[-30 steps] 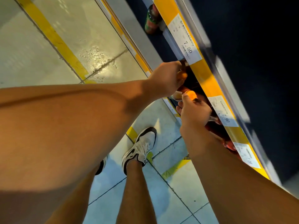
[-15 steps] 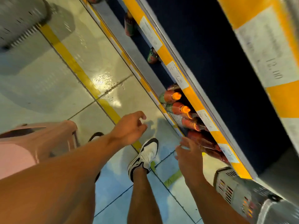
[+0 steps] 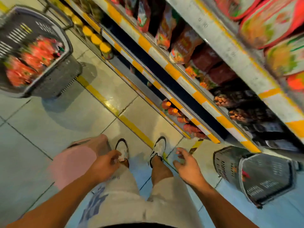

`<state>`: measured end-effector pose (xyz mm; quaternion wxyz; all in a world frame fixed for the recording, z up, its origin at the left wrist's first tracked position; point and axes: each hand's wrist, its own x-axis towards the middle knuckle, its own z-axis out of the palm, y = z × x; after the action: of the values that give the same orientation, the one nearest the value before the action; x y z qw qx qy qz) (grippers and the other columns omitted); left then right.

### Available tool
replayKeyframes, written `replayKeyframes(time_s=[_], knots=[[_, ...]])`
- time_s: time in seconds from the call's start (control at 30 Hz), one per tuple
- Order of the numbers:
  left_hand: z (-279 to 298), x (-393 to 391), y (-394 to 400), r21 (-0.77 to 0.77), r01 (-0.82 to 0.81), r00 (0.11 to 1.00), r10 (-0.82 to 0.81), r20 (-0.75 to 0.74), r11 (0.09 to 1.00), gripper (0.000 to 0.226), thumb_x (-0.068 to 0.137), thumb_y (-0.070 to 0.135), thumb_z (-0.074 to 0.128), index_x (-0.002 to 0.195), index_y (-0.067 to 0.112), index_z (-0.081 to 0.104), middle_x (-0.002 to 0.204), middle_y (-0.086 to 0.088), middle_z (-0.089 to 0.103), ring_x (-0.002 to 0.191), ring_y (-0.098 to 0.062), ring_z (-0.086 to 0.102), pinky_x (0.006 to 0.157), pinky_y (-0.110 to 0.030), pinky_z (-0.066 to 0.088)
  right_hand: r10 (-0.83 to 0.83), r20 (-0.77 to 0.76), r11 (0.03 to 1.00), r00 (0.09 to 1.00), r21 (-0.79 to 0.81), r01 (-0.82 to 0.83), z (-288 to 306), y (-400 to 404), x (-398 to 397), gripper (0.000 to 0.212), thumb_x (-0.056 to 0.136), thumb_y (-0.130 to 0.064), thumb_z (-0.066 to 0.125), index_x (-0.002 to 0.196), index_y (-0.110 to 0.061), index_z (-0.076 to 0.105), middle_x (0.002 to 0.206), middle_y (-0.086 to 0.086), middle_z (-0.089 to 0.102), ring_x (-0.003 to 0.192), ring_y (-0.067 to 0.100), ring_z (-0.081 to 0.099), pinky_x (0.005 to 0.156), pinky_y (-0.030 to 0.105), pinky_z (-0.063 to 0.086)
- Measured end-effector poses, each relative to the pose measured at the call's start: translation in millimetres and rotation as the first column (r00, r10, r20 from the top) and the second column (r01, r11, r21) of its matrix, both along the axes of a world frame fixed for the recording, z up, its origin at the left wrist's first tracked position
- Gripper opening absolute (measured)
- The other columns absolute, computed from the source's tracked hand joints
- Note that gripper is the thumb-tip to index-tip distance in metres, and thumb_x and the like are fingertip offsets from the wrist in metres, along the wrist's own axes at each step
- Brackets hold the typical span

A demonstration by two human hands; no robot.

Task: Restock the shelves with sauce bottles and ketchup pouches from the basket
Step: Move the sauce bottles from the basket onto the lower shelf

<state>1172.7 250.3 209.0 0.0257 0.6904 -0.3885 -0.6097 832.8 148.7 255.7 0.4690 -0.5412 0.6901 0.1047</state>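
1. head view: your left hand (image 3: pixel 105 165) hangs low over your left shoe (image 3: pixel 122 149), just beside the pink stool (image 3: pixel 77 160); its fingers are loosely curled and blurred, and you cannot tell for sure whether they hold anything.
2. your right hand (image 3: pixel 187 165) hangs apart from the left, near your right shoe (image 3: pixel 158 149), fingers spread and relaxed, holding nothing.
3. the grey basket (image 3: pixel 54 79) sits on the floor at upper left, well apart from both hands, with red ketchup pouches (image 3: pixel 31 61) lying inside it.
4. a second grey basket (image 3: pixel 263 176) stands on the floor at your right, near the foot of the shelves (image 3: pixel 204 101); what is in it is too blurred to tell.
5. the sauce bottles (image 3: pixel 172 111) with orange caps lie in a row on the lowest shelf, ahead of your right shoe.
6. yellow-lidded jars (image 3: pixel 96 38) line the same low shelf further along, near the upper-left basket.
7. packets (image 3: pixel 184 45) fill the higher shelves, blurred.
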Motion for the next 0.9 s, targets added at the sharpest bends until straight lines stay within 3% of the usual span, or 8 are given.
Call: replayKeyframes(time_s=[0.07, 0.17, 0.3, 0.4, 0.53, 0.63, 0.8, 0.9], knots=[[26.8, 22.0, 22.1, 0.016, 0.037, 0.999, -0.038, 0.038, 0.999, 0.028, 0.097, 0.007, 0.067, 0.117, 0.027, 0.065, 0.111, 0.000, 0.072, 0.103, -0.019, 0.068, 0.085, -0.014, 0.048, -0.030, 0.009, 0.999, 1.000, -0.020, 0.030, 24.1, 10.4, -4.7, 0.053, 0.094, -0.016, 0.069, 0.144, -0.021, 0.052, 0.133, -0.003, 0.060, 0.123, 0.014, 0.056, 0.101, 0.033, 0.048], [70.0, 43.2, 37.3, 0.023, 0.085, 0.993, -0.087, 0.074, 0.996, 0.034, 0.097, 0.007, 0.068, 0.128, 0.022, 0.064, 0.129, -0.003, 0.067, 0.114, -0.015, 0.060, 0.097, -0.021, 0.041, -0.104, 0.023, 0.994, 0.994, -0.036, 0.105, 60.7, 28.8, -15.7, 0.050, 0.095, -0.016, 0.068, 0.143, -0.021, 0.052, 0.132, -0.006, 0.057, 0.122, 0.009, 0.052, 0.097, 0.027, 0.044], [121.2, 50.3, 15.8, -0.012, 0.200, 0.976, -0.198, 0.094, 0.980, 0.033, 0.091, 0.020, 0.076, 0.093, 0.051, 0.067, 0.107, 0.021, 0.065, 0.104, -0.009, 0.061, 0.083, -0.014, 0.045, -0.256, 0.007, 0.965, 0.967, -0.058, 0.256, 99.3, 67.4, -48.4, 0.043, 0.096, -0.015, 0.069, 0.137, -0.019, 0.056, 0.124, -0.006, 0.054, 0.120, 0.016, 0.055, 0.098, 0.028, 0.046], [149.9, 25.0, -24.5, -0.013, 0.321, 0.945, -0.319, 0.073, 0.947, 0.019, 0.088, 0.035, 0.076, 0.092, 0.053, 0.072, 0.093, 0.029, 0.073, 0.098, 0.000, 0.067, 0.085, -0.024, 0.049, -0.388, -0.037, 0.921, 0.921, -0.059, 0.385, 112.3, 118.5, -86.4, 0.045, 0.094, -0.016, 0.070, 0.138, -0.014, 0.057, 0.129, -0.001, 0.061, 0.120, 0.019, 0.060, 0.098, 0.026, 0.046], [159.0, -54.3, -72.5, -0.080, 0.420, 0.907, -0.417, 0.051, 0.904, 0.016, 0.080, 0.032, 0.079, 0.094, 0.028, 0.072, 0.090, 0.010, 0.077, 0.098, -0.016, 0.073, 0.089, -0.031, 0.051, -0.621, -0.101, 0.781, 0.777, 0.003, 0.625, 126.7, 203.8, -138.3, 0.048, 0.094, -0.021, 0.068, 0.140, -0.025, 0.054, 0.138, -0.003, 0.059, 0.127, 0.019, 0.059, 0.098, 0.023, 0.043], [173.6, -144.3, -101.6, -0.163, 0.564, 0.822, -0.570, 0.013, 0.809, 0.012, 0.084, 0.023, 0.075, 0.093, 0.021, 0.067, 0.100, 0.007, 0.074, 0.100, -0.018, 0.070, 0.088, -0.032, 0.050, -0.740, -0.149, 0.660, 0.656, 0.028, 0.751, 115.4, 283.8, -185.0, 0.040, 0.086, -0.031, 0.072, 0.114, -0.049, 0.050, 0.130, -0.007, 0.063, 0.114, 0.015, 0.063, 0.100, 0.030, 0.048], [218.4, -321.7, -107.7, -0.335, 0.682, 0.684, -0.729, -0.023, 0.650, 0.013, 0.094, 0.024, 0.071, 0.104, 0.030, 0.065, 0.120, 0.018, 0.066, 0.112, -0.001, 0.063, 0.092, -0.029, 0.046, -0.895, -0.214, 0.394, 0.392, 0.037, 0.919, 121.2, 380.3, -242.3, 0.039, 0.084, -0.021, 0.080, 0.116, -0.028, 0.058, 0.117, 0.004, 0.063, 0.105, 0.018, 0.063, 0.089, 0.023, 0.041], [222.6, -386.5, -106.9, -0.377, 0.728, 0.618, -0.786, -0.001, 0.573, 0.014, 0.092, 0.040, 0.068, 0.105, 0.033, 0.065, 0.109, 0.014, 0.068, 0.102, -0.007, 0.064, 0.087, -0.032, 0.049, -0.912, -0.250, 0.330, 0.324, 0.018, 0.944, 99.1, 421.5, -276.2, 0.036, 0.079, -0.020, 0.083, 0.108, -0.021, 0.062, 0.116, 0.008, 0.068, 0.106, 0.022, 0.067, 0.091, 0.023, 0.045]])
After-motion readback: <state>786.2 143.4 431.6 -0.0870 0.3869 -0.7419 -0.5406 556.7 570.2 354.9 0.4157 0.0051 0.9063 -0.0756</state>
